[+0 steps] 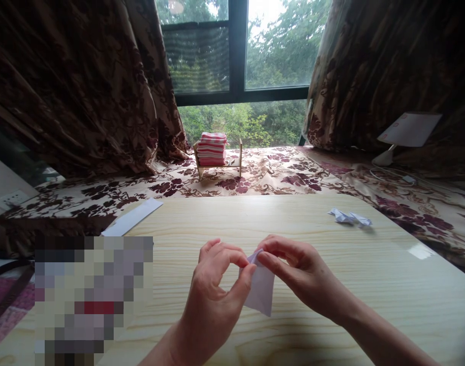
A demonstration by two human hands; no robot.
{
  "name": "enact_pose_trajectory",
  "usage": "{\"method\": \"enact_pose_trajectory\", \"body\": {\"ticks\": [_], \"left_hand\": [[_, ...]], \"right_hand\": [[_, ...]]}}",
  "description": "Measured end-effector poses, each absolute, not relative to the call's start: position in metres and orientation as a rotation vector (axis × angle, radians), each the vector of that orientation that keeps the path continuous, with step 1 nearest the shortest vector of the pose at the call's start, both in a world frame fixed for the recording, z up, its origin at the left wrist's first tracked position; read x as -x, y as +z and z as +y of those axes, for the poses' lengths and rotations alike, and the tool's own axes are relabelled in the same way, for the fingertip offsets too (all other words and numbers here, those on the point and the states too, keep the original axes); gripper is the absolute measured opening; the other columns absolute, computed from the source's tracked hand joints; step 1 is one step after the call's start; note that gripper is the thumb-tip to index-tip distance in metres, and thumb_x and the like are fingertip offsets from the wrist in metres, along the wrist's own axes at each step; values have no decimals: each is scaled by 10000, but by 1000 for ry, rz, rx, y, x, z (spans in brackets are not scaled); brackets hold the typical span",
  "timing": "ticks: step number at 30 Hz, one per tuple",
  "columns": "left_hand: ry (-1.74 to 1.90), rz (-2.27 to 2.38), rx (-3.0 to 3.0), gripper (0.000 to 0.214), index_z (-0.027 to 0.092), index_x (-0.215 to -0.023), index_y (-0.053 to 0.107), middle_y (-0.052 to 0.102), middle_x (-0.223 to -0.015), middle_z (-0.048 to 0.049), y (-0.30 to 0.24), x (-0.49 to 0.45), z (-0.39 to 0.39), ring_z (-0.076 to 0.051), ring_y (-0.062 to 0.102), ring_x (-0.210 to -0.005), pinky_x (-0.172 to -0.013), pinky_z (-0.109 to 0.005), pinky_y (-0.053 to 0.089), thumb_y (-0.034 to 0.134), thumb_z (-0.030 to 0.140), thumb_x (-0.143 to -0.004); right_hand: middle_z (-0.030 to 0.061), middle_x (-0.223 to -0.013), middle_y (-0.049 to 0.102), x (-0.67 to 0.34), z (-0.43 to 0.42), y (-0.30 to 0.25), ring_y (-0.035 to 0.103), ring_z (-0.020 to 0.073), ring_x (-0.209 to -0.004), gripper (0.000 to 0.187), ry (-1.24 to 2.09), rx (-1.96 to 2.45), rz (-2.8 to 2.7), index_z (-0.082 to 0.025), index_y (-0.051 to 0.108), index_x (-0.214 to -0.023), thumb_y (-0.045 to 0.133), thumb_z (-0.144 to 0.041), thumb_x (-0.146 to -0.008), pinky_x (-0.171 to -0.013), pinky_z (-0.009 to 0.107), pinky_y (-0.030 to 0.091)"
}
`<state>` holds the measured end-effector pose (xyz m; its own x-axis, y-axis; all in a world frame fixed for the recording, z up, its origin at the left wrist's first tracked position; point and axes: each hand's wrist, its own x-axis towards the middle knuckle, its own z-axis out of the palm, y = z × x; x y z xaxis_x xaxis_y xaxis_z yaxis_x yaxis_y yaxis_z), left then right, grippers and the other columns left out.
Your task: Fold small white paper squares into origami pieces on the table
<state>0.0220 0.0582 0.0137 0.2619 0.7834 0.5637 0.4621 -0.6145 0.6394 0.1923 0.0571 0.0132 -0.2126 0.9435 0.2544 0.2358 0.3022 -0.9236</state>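
Note:
A small piece of white paper (261, 287) is held above the table, its top edge folded or bent where my fingers meet. My left hand (220, 287) pinches its upper left corner between thumb and index finger. From the other side, my right hand (297, 264) grips the top of the paper with thumb and fingers. The lower part of the sheet hangs free, slightly tilted. Parts of the fold are hidden behind my fingertips.
Folded white paper pieces (350, 217) lie at the table's back right. A white paper strip (135, 217) rests at the back left edge of the wooden table (202, 218). Behind it stand a small rack with striped cloths (212, 150) and a lamp (409, 129). A pixelated patch covers the left.

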Motion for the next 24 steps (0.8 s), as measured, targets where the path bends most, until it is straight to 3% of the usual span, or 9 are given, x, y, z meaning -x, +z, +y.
{"method": "enact_pose_trajectory", "body": {"ticks": [7, 24], "left_hand": [[1287, 1131, -2177, 98, 198, -744, 569, 628, -674, 51, 12, -22, 57, -106, 603, -621, -1041, -382, 328, 549, 129, -811], [1266, 1150, -2209, 93, 201, -777, 535, 621, -717, 39, 12, -23, 55, -130, 607, -711, -1027, -407, 316, 533, 134, -841]], "right_hand": [[21, -759, 625, -192, 56, 15, 553, 137, -711, 170, 925, 1080, -1678, -171, 650, -774, 556, -273, -872, -643, 234, 446], [-11, -670, 582, -192, 52, 20, 527, 110, -641, 154, 789, 1117, -1730, -168, 597, -694, 562, -192, -842, -602, 208, 412]]}}
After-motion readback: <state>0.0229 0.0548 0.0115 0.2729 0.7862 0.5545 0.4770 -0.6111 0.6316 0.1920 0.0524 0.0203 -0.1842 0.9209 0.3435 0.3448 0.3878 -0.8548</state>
